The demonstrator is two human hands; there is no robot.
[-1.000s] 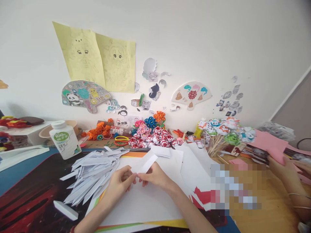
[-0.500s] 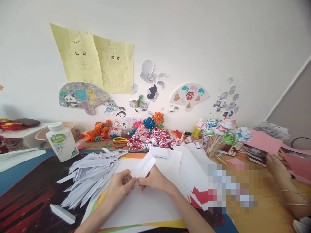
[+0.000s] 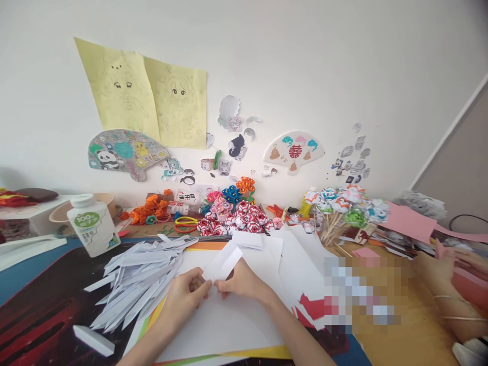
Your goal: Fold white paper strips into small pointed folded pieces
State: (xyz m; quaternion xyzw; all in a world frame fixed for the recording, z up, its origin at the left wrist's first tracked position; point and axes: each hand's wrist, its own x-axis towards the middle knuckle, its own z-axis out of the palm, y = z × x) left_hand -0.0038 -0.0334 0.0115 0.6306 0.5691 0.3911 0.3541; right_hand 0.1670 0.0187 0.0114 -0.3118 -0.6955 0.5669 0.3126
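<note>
Between my two hands is a small piece of folded white paper (image 3: pixel 224 260), tilted up above the white sheets (image 3: pixel 224 325) on the table. My left hand (image 3: pixel 189 288) pinches its lower left edge between thumb and fingers. With thumb and curled fingers, my right hand (image 3: pixel 240 280) grips its lower right side, close to the left thumb. A heap of folded white paper strips (image 3: pixel 143 284) lies left of my hands. One thick folded strip (image 3: pixel 93 339) rests apart on the dark mat. Just beyond my hands is a small stack of white paper (image 3: pixel 247 240).
A white bottle (image 3: pixel 93 226) stands at the left. Paper flowers (image 3: pixel 247 216) line the back, with more on sticks (image 3: pixel 335 208) at the right. Red paper scraps (image 3: pixel 310 307) lie near my right forearm. At far right, another person's hands (image 3: pixel 438 269) handle pink paper.
My hands keep the same grip on the folded paper, and the view has shifted slightly. At the right, the other person's second hand has come into view by the pink paper.
</note>
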